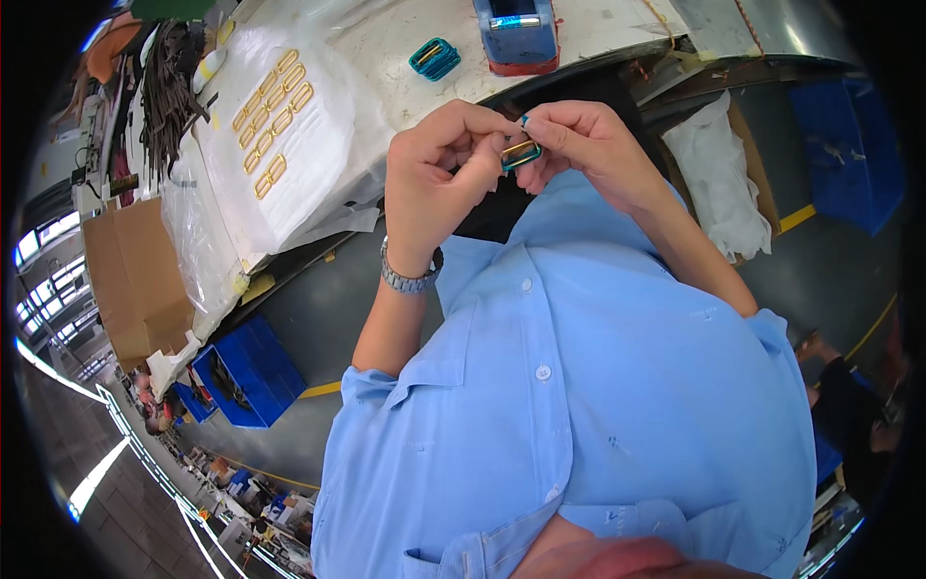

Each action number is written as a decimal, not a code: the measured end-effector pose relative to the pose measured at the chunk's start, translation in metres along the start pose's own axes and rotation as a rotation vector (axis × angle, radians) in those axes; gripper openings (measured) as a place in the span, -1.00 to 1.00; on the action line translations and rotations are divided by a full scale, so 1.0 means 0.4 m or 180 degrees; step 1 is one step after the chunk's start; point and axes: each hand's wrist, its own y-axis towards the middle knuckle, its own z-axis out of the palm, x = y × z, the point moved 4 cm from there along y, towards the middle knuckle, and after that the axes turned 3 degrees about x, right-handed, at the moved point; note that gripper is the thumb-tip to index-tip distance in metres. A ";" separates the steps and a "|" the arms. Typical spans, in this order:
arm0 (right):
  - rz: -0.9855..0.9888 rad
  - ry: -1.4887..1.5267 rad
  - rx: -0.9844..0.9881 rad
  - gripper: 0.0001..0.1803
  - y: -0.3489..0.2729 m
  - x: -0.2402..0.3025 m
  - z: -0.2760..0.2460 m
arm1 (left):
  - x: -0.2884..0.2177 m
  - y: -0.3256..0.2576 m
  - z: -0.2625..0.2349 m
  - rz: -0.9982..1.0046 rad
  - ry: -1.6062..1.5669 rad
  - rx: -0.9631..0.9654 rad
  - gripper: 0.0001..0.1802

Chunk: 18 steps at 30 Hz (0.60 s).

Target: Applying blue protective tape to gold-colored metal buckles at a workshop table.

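- The left hand point(439, 179) was raised in front of the chest, fingers curled, with thumb and forefinger pinching the left end of a small rectangular metal buckle point(521, 153).
- The right hand point(579, 140) met it from the other side, fingertips closed on the right end of the same buckle; both hands were therefore grasping it.
- The buckle was held in the air between the two hands, just off the near edge of the tabletop point(405, 48), and touched nothing else. It showed a gold-coloured frame with a teal covering on part of it; finer detail could not be told.
- A metal wristwatch point(410, 278) sat on the left wrist; the person wore a light blue shirt point(579, 386).
- On the tabletop, a small stack of teal-wrapped buckles point(434, 59) lay beyond the hands, well apart from them.
- A blue tape dispenser point(517, 31) stood just to the right of that stack.
- Further left, rows of gold-coloured buckles point(272, 116) lay on a white padded sheet point(309, 164) covered with clear plastic.
- A cardboard box point(135, 280) stood beyond the tabletop's left end, and a blue crate point(246, 372) rested on the grey floor below it.
- A box lined with white cloth point(719, 174) was on the floor to the right.
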 end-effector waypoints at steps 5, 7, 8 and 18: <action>0.0184 -0.1150 0.0770 -0.72 0.014 0.045 0.026 | 0.039 -0.016 -0.036 -0.0366 -0.0427 0.0400 -0.87; 0.0229 -0.1173 0.0644 -0.72 0.020 0.045 0.024 | 0.047 -0.018 -0.040 -0.0390 -0.0470 0.0463 -0.85; 0.0257 -0.1192 0.0520 -0.72 0.025 0.047 0.021 | 0.036 -0.016 -0.045 0.0074 0.0342 0.0344 -0.78; 0.0467 -0.0913 0.0297 -0.67 0.056 0.017 0.037 | -0.038 -0.014 -0.067 0.1303 0.2320 0.0480 -0.59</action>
